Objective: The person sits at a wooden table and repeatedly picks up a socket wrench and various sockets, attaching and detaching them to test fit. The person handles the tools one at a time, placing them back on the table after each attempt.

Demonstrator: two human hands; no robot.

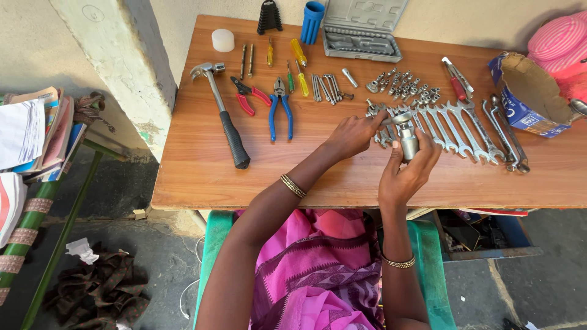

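Metal socket (408,146) held upright, long axis vertical, just in front of the row of spanners (452,125). Right hand (405,174) below it, palm up, fingers clamped round the barrel. Left hand (353,134) nearer the top, fingertips pinched on the ratchet handle (397,118) touching its upper end.
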